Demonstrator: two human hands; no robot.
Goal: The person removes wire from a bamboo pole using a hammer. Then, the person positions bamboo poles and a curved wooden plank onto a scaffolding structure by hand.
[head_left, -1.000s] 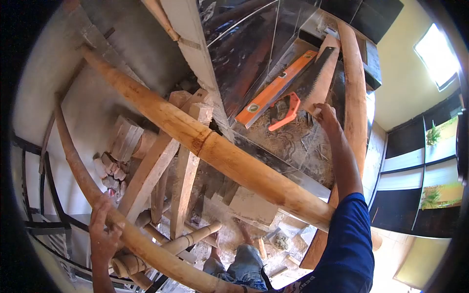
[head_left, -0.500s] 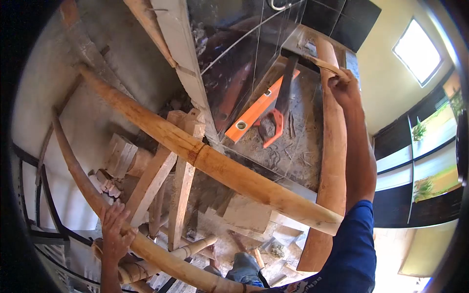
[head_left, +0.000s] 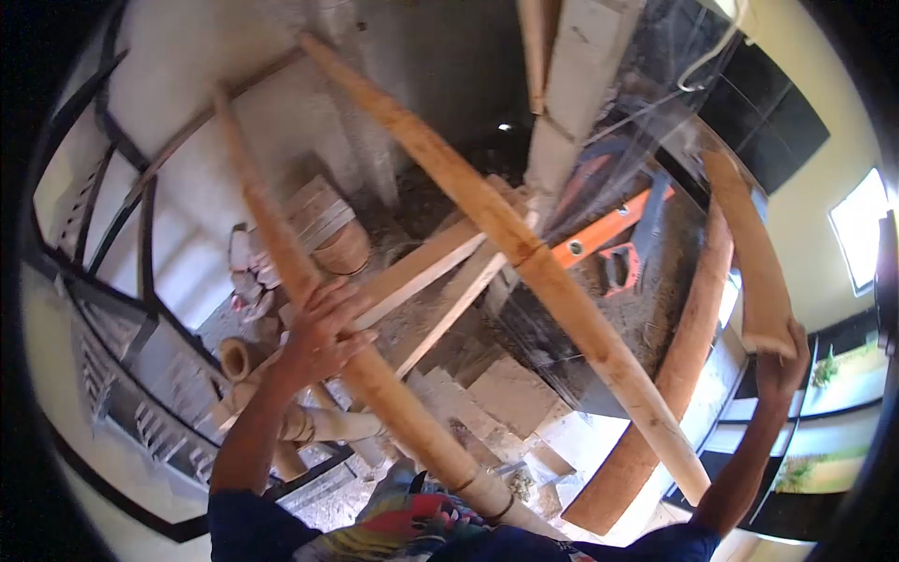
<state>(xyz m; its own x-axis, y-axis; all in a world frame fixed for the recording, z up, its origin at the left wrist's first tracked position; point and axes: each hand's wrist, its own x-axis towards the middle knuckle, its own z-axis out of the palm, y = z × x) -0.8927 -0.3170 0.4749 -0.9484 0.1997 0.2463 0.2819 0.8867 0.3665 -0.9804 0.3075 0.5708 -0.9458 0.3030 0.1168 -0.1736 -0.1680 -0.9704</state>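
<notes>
Across a long bamboo pole [head_left: 403, 403] lies my left hand [head_left: 323, 323], its fingers curled over the top and holding it. My right hand [head_left: 785, 361] grips the near end of a split bamboo slat [head_left: 754, 253], raised on the right; part of the grip is hidden behind the slat. Between my hands, a second bamboo pole [head_left: 581, 304] runs from the back wall toward me. Another bamboo length [head_left: 688, 375] leans at the right, beside the dark slab. On that slab lie an orange spirit level [head_left: 599, 228] and a handsaw [head_left: 622, 269] with an orange handle.
Wooden beams [head_left: 440, 314] cross beneath the poles. Broken blocks [head_left: 253, 267] are piled at left, with a dark metal railing [head_left: 150, 309] beyond. Tile pieces [head_left: 510, 398] lie on the floor below. A concrete post [head_left: 571, 103] stands at the back.
My view has swung right-to-left, so the scene sits differently. My right hand has brought the slat up and nearer, clear of the bamboo beside it. My left hand stays on its pole.
</notes>
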